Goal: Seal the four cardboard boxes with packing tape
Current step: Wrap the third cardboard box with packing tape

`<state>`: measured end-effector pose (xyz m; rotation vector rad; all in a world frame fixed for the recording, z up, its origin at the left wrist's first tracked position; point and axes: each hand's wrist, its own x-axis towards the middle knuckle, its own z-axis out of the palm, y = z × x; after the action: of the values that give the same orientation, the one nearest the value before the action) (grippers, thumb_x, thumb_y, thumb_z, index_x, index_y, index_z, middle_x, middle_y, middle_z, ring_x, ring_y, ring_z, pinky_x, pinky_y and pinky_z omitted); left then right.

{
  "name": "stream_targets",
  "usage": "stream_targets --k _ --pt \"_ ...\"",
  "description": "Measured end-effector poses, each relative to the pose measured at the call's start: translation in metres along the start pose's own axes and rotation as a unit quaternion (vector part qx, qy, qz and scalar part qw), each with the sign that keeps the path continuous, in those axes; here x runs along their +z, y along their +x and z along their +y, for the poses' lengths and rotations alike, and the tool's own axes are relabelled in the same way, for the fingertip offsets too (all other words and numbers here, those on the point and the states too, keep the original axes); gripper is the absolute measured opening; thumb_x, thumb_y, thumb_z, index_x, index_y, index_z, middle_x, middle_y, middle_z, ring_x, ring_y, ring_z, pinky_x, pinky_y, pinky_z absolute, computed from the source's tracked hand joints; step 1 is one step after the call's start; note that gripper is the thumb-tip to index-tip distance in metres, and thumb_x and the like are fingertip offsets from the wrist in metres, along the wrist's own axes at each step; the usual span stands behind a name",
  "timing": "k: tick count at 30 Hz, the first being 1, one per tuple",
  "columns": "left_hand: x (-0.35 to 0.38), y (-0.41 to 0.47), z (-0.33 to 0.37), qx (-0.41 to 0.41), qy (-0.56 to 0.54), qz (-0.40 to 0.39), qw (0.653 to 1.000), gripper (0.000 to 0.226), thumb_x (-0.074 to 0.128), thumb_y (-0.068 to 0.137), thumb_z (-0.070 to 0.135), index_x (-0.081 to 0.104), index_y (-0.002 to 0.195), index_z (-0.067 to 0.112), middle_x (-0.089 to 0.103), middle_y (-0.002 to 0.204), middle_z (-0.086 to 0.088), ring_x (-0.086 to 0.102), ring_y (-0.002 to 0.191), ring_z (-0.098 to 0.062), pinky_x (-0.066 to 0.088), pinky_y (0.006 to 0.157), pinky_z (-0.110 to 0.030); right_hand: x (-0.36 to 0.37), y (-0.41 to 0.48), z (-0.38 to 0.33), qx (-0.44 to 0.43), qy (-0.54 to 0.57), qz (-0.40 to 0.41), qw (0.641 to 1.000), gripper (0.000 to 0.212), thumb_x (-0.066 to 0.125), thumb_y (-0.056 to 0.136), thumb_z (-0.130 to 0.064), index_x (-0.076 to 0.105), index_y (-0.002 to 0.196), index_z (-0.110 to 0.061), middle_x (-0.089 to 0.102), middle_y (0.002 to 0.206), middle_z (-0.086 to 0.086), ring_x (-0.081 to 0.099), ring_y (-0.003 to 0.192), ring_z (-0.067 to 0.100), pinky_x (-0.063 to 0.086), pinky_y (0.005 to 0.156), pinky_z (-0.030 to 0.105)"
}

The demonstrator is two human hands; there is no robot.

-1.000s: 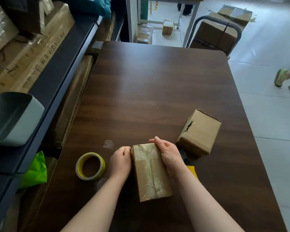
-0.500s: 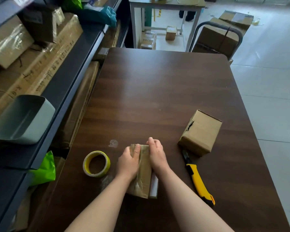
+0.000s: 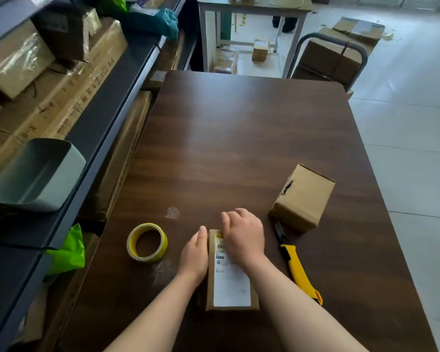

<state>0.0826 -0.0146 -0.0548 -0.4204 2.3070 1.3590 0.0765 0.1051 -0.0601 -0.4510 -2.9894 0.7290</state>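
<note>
A small flat cardboard box [image 3: 230, 285] lies on the dark wooden table [image 3: 239, 128] near its front edge, white shipping label facing up. My left hand [image 3: 194, 256] rests flat against the box's left side, fingers straight. My right hand [image 3: 243, 236] sits on the box's far end with its fingers curled over that edge. A second, cube-like cardboard box [image 3: 302, 198] stands tilted to the right, with a torn slit in its side. A yellow roll of packing tape [image 3: 147, 242] lies flat to the left of my left hand.
A yellow utility knife [image 3: 299, 270] lies right of the small box, its tip near the cube box. A shelf unit with long cartons [image 3: 51, 97] and a grey bin [image 3: 36, 174] runs along the left. Beyond the table stands a cart with boxes [image 3: 333, 54].
The small box has been turned over between my hands, from its taped side through its edge to label side up. The knife, hidden a second ago, lies uncovered.
</note>
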Motion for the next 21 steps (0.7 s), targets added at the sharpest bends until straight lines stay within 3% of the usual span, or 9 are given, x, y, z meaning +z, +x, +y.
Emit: stream_targets --k 2,5,9,11,12,13,15,18,21 --pt "0.012 -0.001 -0.004 0.003 0.005 -0.003 1.000 0.048 0.025 0.104 0.039 0.054 0.134 0.014 0.051 0.141 -0.011 0.041 0.133 -0.025 0.031 0.102 -0.028 0.008 -0.004 -0.010 -0.069 -0.064 -0.059 0.994 0.055 0.022 0.097 -0.046 0.071 0.095 -0.021 0.068 0.101 0.004 0.062 0.100 0.026 0.042 0.088 0.038" --pt "0.021 0.004 -0.011 0.012 0.029 0.035 0.999 0.048 0.025 0.104 0.036 0.056 0.132 0.013 0.052 0.138 -0.016 0.042 0.132 -0.028 0.030 0.108 -0.033 0.015 -0.006 -0.013 -0.077 -0.124 -0.143 0.979 0.053 0.023 0.103 -0.041 0.070 0.098 -0.017 0.070 0.103 0.007 0.064 0.100 0.031 0.041 0.081 0.037" --pt "0.022 0.009 -0.014 -0.005 0.060 0.034 0.998 0.050 0.024 0.103 0.039 0.057 0.127 0.011 0.055 0.131 -0.017 0.049 0.122 -0.032 0.037 0.099 -0.035 0.001 0.002 0.001 -0.070 -0.074 -0.167 0.981 0.052 0.028 0.102 -0.046 0.068 0.094 -0.015 0.069 0.101 0.006 0.063 0.097 0.028 0.042 0.075 0.035" --pt "0.022 0.008 -0.014 -0.004 0.069 0.024 0.997 0.048 0.026 0.103 0.041 0.059 0.121 0.011 0.058 0.124 -0.013 0.053 0.114 -0.029 0.039 0.093 -0.034 -0.004 -0.001 0.021 -0.019 -0.029 -0.160 0.987 0.052 0.033 0.100 -0.051 0.069 0.085 -0.017 0.070 0.089 -0.001 0.063 0.085 0.021 0.042 0.070 0.032" --pt "0.022 0.007 -0.014 -0.004 0.066 0.020 0.998 0.048 0.026 0.103 0.042 0.059 0.118 0.012 0.059 0.121 -0.012 0.054 0.111 -0.027 0.040 0.091 -0.034 -0.005 -0.006 0.029 0.033 0.051 -0.159 0.986 0.051 0.037 0.099 -0.050 0.072 0.081 -0.017 0.071 0.082 -0.003 0.064 0.078 0.016 0.045 0.068 0.031" --pt "0.023 0.008 -0.015 -0.004 0.059 0.016 0.998 0.047 0.027 0.102 0.043 0.060 0.115 0.013 0.060 0.118 -0.010 0.055 0.108 -0.026 0.042 0.092 -0.034 -0.004 -0.010 0.033 0.086 0.172 -0.157 0.969 0.048 0.042 0.099 -0.046 0.074 0.079 -0.016 0.072 0.077 -0.003 0.065 0.073 0.013 0.047 0.066 0.029" --pt "0.023 0.008 -0.016 -0.007 0.017 0.007 1.000 0.043 0.029 0.101 0.045 0.062 0.108 0.018 0.064 0.112 -0.008 0.059 0.104 -0.023 0.046 0.094 -0.039 -0.001 -0.014 0.037 0.165 0.372 -0.149 0.901 0.036 0.053 0.098 -0.032 0.076 0.080 -0.012 0.073 0.074 -0.001 0.066 0.069 0.010 0.049 0.064 0.023" --pt "0.017 0.005 -0.015 -0.051 -0.126 -0.057 0.989 0.034 0.033 0.101 0.048 0.059 0.101 0.027 0.069 0.102 -0.006 0.067 0.094 -0.021 0.054 0.087 -0.042 -0.003 -0.018 0.042 0.198 0.464 -0.174 0.846 0.021 0.059 0.095 -0.024 0.076 0.093 -0.011 0.074 0.087 0.002 0.068 0.075 0.010 0.051 0.064 0.018" --pt "0.010 0.003 -0.015 -0.081 -0.191 -0.146 0.967 0.036 0.031 0.101 0.050 0.055 0.119 0.031 0.072 0.104 -0.005 0.070 0.094 -0.016 0.055 0.078 -0.032 0.007 -0.030 0.050 0.232 0.528 -0.184 0.796 0.031 0.051 0.097 -0.038 0.075 0.102 -0.018 0.074 0.099 0.008 0.071 0.094 0.023 0.055 0.084 0.036"
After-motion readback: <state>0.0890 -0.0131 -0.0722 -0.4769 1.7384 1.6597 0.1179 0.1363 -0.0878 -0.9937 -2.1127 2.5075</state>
